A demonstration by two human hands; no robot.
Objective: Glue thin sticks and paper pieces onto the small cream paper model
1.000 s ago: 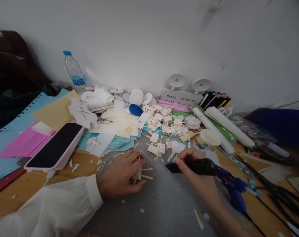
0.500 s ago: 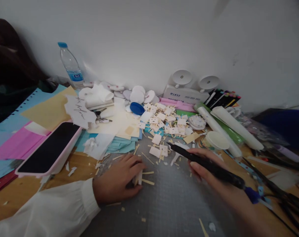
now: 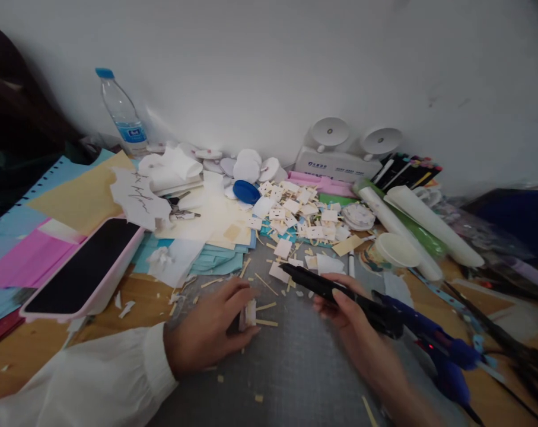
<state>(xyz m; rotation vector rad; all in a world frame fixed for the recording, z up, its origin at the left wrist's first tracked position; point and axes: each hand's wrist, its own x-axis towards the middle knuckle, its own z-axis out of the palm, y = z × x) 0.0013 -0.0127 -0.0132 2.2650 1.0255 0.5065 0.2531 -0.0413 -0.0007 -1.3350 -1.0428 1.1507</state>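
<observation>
On the grey cutting mat [image 3: 304,367], my left hand [image 3: 209,323] rests with thumb and fingers closed around a small white paper piece [image 3: 250,313]. Two thin pale strips [image 3: 266,306] stick out of it to the right; the fingers hide part of it. My right hand [image 3: 349,314] grips a thick black pen [image 3: 315,281], its pointed tip aimed up and left over loose white paper squares. Just right of that hand is a blue hot glue gun [image 3: 442,335] with a small red light. Behind both hands lies a heap of small white squares with drawn faces [image 3: 290,207] and pale strips.
A phone in a pink case [image 3: 88,267], coloured paper [image 3: 77,193] and a water bottle [image 3: 125,115] are at left. At right stand a paper cup [image 3: 397,250], white rolls [image 3: 433,225] and markers [image 3: 413,169]. A blue cap [image 3: 246,192] lies mid-back; paper scraps litter the mat.
My right hand has moved left with the black pen, bringing the tip closer to my left hand. More of the blue glue gun shows. The left hand stays around the paper piece.
</observation>
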